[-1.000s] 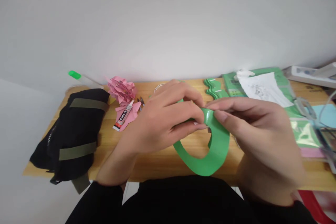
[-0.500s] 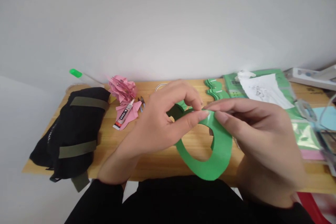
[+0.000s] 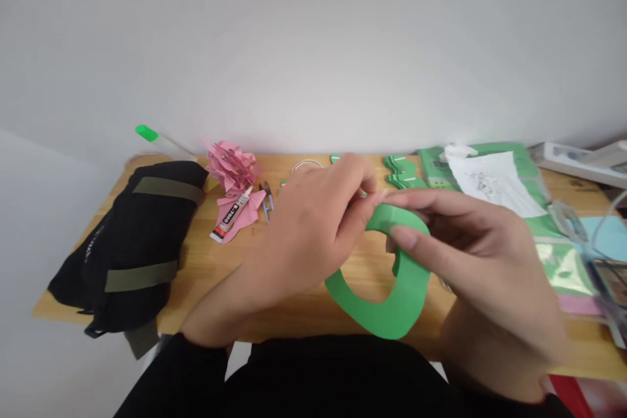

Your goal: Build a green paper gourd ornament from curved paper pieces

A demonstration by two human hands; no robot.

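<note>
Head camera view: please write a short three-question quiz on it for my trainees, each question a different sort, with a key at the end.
1. True or false: the fingertips of the left hand and the right hand come together at the upper edge of the green loop.

2. Choose one. The tube labelled B-7000 lies on:
A) the white sheet
B) the pink sheet
C) the light-blue sheet

3. Fill the gap: as seen in the view, the black bag lies at the ____ end of the wooden table.

Key: 1. True. 2. B. 3. Left.
</note>
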